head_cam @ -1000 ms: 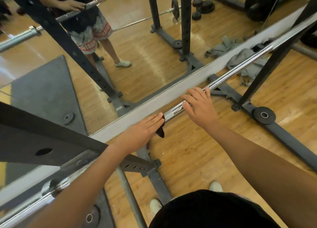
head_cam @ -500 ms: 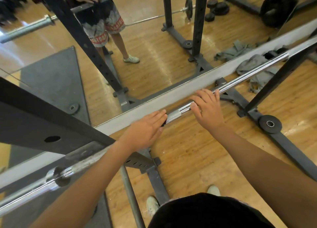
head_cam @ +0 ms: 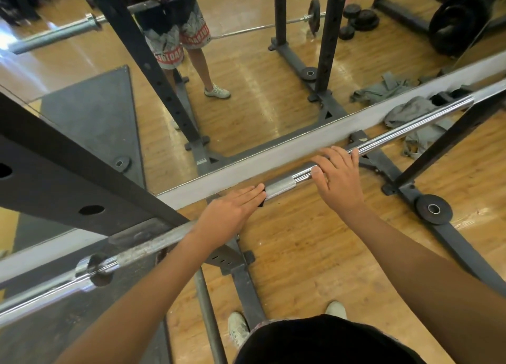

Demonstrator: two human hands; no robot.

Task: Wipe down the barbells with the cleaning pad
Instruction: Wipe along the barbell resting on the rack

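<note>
Head view: the barbell (head_cam: 279, 190) is racked and runs across the frame from 8 o'clock to 2 o'clock, in front of a mirror (head_cam: 246, 90).

The main risk is judged to be loss of the pad (head_cam: 261, 202). It is only pressed against the bar under a flat hand, not seen to be gripped, so a quick stroke could leave it behind or drop it to the floor (head_cam: 301, 254). The knurled section just at 2 o'clock of the fingertips could also snag the pad and drag it out. If the bar is allowed to roll in the rack (head_cam: 82, 177), the underside may be missed. A stroke toward 8 o'clock could carry the knuckles into the rack upright there.

The left hand (head_cam: 232, 210) is laid on the bar just below centre at 7 o'clock, fingers straight and pressed together. The pad is covered by it, and only a dark corner shows at the fingertips. Whether the thumb is hooked under the bar cannot be told.

The right hand (head_cam: 339, 180) is set at 3 o'clock of centre, near the left hand but apart from it. Its fingers are curled over the far side of the smooth chrome, with the thumb on the near side. The bar appears to be steadied by it.
</note>
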